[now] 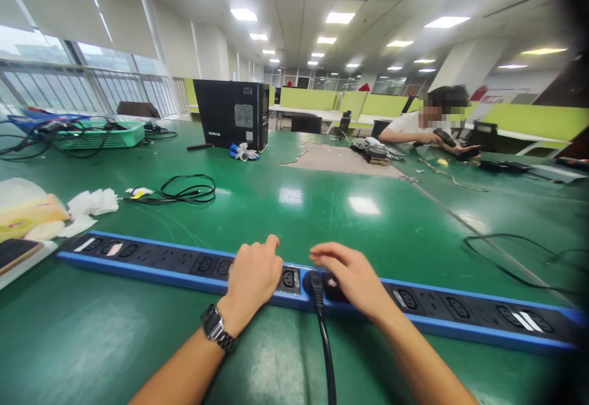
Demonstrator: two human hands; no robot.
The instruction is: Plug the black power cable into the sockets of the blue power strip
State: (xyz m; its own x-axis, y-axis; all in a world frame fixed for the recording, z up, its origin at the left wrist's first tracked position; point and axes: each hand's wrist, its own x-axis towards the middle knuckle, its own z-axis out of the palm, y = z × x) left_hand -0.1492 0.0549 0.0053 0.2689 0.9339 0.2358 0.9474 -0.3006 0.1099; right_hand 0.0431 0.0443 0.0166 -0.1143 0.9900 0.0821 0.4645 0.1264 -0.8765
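A long power strip (170, 258) with a blue frame and black sockets lies across the green table in front of me. My left hand (256, 273), a metal-band watch (216, 326) at its wrist, is over the strip just left of its middle. Its fingers are curled under and their tips are hidden, so whatever they hold does not show. Over the strip right of the middle is my right hand (347, 273), fingers loosely bent and apart, with nothing seen in them. Between the hands a black plug (315, 285) sits at the strip's middle, its cable (327, 356) running toward me.
A black computer case (230, 113) stands at the back, gloves (243, 152) beside it. Coiled cable (188, 190), tissues (94, 202) and a phone (18, 254) lie left, a green basket (103, 135) behind. Another person (409, 129) works at the far right. A loose cable (506, 270) lies right.
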